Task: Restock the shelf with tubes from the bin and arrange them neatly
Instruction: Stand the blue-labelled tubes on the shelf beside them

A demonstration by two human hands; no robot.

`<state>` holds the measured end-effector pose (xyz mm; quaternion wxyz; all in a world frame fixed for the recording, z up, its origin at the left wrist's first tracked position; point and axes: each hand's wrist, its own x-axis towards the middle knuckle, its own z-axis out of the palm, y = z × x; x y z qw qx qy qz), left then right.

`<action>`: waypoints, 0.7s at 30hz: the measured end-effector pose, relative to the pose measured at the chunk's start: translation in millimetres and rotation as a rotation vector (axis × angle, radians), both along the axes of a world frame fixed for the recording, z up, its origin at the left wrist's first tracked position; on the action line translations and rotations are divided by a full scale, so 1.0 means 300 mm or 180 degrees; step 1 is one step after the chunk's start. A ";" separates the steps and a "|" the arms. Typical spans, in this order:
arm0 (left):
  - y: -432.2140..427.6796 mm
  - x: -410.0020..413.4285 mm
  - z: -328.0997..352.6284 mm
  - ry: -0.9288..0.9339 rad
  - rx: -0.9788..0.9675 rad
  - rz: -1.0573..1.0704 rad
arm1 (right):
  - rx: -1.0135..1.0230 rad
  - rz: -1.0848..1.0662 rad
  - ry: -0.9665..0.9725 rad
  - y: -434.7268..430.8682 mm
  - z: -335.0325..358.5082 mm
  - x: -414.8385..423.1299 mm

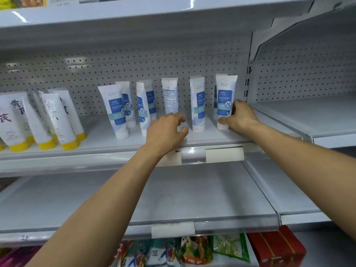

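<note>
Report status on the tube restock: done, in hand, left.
Done: several blue-label tubes stand cap-down on the shelf. In hand: right hand grips the rightmost tube; left hand is at the back-facing tube. Left: probably turn that one label-forward, straighten leaning tubes. Bin not in view.

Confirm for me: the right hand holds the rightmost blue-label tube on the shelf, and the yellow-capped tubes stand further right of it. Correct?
Not quite. The right hand does hold the rightmost blue-label tube on the shelf, but the yellow-capped tubes stand at the far left, beyond the other blue-label tubes. The head view shows it.
</note>
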<state>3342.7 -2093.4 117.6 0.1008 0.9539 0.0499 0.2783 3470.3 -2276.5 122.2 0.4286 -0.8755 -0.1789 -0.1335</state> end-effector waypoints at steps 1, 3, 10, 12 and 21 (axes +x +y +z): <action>0.000 0.003 0.000 0.0022 -0.0002 0.0006 | -0.0018 -0.0003 -0.0002 0.000 0.001 -0.001; -0.003 0.006 0.002 0.0101 -0.0015 0.0013 | -0.0078 -0.0003 0.0022 0.000 0.001 -0.002; -0.021 -0.012 0.004 0.0189 0.0050 0.0053 | -0.0669 -0.0144 0.0114 -0.033 0.002 -0.054; -0.033 -0.042 -0.001 0.0101 0.0105 0.0087 | -0.0968 -0.0351 -0.0072 -0.056 -0.001 -0.110; -0.029 -0.322 -0.116 -0.0369 -0.0052 0.0358 | -0.1830 0.0088 -0.1325 -0.068 -0.069 -0.414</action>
